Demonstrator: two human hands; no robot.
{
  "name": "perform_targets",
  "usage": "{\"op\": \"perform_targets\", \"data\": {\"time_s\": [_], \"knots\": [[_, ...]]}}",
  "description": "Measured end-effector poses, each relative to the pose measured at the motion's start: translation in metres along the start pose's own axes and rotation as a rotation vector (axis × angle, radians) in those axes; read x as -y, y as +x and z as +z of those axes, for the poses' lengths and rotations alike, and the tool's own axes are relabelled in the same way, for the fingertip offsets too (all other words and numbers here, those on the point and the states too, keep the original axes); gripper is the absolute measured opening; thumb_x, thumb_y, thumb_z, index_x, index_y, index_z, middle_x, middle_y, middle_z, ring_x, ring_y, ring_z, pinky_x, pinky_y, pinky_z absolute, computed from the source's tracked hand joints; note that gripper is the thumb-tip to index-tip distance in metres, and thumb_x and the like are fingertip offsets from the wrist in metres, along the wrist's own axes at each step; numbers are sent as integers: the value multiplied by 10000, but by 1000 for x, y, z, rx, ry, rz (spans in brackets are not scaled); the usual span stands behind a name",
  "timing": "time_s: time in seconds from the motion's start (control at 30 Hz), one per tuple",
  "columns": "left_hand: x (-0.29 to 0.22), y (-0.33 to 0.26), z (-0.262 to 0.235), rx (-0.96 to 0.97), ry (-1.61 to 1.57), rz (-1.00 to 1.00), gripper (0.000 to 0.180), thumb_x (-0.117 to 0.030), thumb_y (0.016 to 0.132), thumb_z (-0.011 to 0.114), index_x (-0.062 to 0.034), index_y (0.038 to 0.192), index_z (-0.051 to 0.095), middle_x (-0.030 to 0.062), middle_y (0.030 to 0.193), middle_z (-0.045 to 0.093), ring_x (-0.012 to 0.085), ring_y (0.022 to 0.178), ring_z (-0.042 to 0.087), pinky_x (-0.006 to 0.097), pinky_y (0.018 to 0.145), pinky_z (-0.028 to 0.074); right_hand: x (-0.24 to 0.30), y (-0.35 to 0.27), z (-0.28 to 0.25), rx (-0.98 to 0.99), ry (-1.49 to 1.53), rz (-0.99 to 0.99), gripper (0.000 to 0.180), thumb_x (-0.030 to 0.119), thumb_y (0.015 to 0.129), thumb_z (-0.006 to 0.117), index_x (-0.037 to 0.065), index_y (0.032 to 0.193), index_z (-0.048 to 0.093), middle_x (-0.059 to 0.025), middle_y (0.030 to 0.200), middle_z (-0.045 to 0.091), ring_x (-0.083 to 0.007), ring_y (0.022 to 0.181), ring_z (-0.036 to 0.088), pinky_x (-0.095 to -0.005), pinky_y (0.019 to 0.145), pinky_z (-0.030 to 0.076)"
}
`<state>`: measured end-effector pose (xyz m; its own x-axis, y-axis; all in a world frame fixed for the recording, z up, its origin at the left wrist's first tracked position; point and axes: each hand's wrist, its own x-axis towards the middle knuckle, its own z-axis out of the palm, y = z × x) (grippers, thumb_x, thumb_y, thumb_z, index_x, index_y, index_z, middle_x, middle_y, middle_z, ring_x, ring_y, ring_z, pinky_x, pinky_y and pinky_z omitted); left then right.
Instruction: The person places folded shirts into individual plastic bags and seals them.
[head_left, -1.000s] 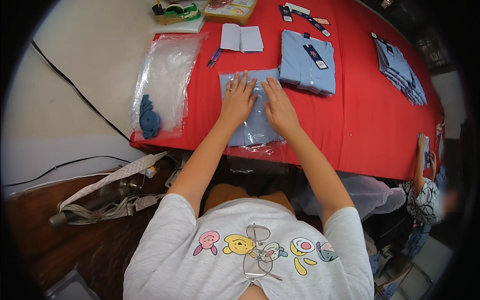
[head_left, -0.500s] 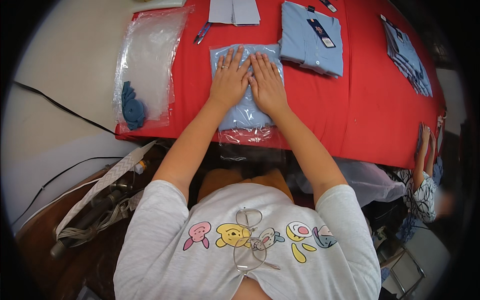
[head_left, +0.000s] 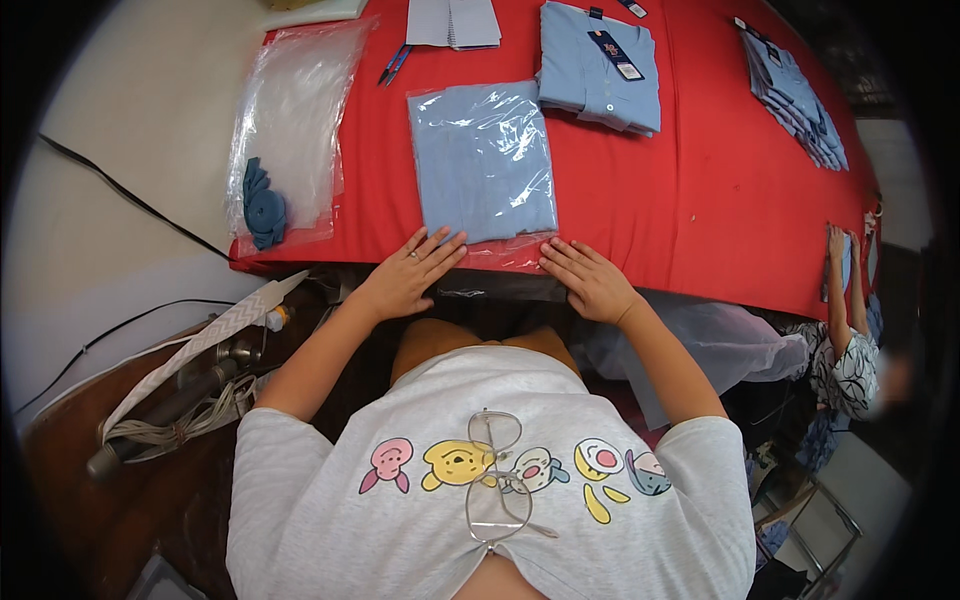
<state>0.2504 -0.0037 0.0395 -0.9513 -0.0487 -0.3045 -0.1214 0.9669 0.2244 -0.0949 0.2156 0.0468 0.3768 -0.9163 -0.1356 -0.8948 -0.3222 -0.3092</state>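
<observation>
A folded light-blue garment (head_left: 482, 160) lies flat inside a clear plastic bag on the red-covered table (head_left: 690, 230). The bag's loose flap (head_left: 505, 254) extends past the garment and hangs over the near table edge. My left hand (head_left: 412, 275) rests at the flap's left side, its fingers stretched over the bag's near left corner. My right hand (head_left: 592, 278) lies at the right side of the flap with fingers extended, fingertips by the near right corner. Neither hand grasps anything.
Stacked clear bags (head_left: 295, 120) lie at left under a coiled blue strip (head_left: 264, 212). Behind are thread snips (head_left: 395, 65) and a notebook (head_left: 453, 22). Folded, tagged shirts (head_left: 600, 75) sit right, with another pile (head_left: 795, 100) beyond. A co-worker's hands (head_left: 843, 245) are at the far right.
Both hands have slid from the middle of the bagged garment toward me and apart, down to the flap. The garment is now uncovered by my hands.
</observation>
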Motion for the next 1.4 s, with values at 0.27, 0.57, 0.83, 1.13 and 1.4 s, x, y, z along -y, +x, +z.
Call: {"op": "perform_targets", "data": {"time_s": [0.27,0.57,0.83,1.13,1.4], "knots": [[-29,20,48,-537,-21,-84,679,-155,990,700,-224,1641,521,116,1773,369,338,1628,366,527,1322,301,8,5,9,-270,81,0,348,88,924,722,39,1268,707,-111,1383,704,-311,1303,641,-474,1129,485],[-55,14,20,-675,-403,-179,583,-95,980,688,-183,1553,622,132,1722,441,358,1596,411,540,1302,343,74,43,6,-196,2109,951,376,318,1148,552,53,1399,641,-145,1234,777,-88,688,564,-229,572,448],[-25,25,-7,-628,-631,-285,490,50,933,568,-64,1396,677,176,1389,707,365,1351,643,462,1164,493,72,88,29,-895,2052,1111,201,291,1037,768,125,1037,656,13,827,635,-54,569,446,-239,481,322],[6,149,-23,-818,-121,-442,621,-392,1074,620,-225,1657,487,186,1777,310,430,1642,270,669,1305,206,68,106,23,-819,2024,1305,192,258,955,831,145,1039,699,49,842,639,-70,590,436,-262,533,322],[10,156,-8,-792,-68,-450,652,-470,1078,600,-256,1679,465,170,1805,264,413,1660,242,670,1314,185,56,100,22,-855,2423,1082,147,168,989,789,119,1029,656,47,747,560,-74,533,375,-250,530,321]]}}
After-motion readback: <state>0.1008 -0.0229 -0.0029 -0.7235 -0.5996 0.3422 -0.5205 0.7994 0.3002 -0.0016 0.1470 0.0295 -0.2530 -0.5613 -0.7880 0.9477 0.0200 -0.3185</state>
